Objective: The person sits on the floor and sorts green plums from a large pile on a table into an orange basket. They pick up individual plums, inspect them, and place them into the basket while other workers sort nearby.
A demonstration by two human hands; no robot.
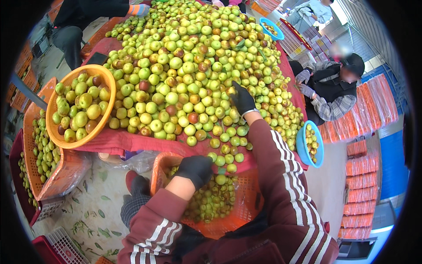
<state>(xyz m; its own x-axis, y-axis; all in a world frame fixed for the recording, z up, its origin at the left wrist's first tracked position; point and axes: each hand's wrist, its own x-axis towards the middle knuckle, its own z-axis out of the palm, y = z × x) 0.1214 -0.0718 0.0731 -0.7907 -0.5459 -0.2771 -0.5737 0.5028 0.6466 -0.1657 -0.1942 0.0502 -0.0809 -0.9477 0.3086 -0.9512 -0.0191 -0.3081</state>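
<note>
A large heap of green and reddish-brown jujubes covers a table draped with red cloth. My right hand, in a black glove, reaches into the heap, its fingertips at the fruit; whether it grips one is unclear. Near the front edge of the cloth, my left hand, also black-gloved, is curled above an orange plastic crate partly filled with jujubes. A green jujube lies by its fingers, and what is inside the hand is hidden.
An orange basket of jujubes stands at the left, above a lined orange crate. Blue baskets sit at the right edge. Gloved co-workers are at the right and top left. Leaves litter the floor. Orange crates are stacked at right.
</note>
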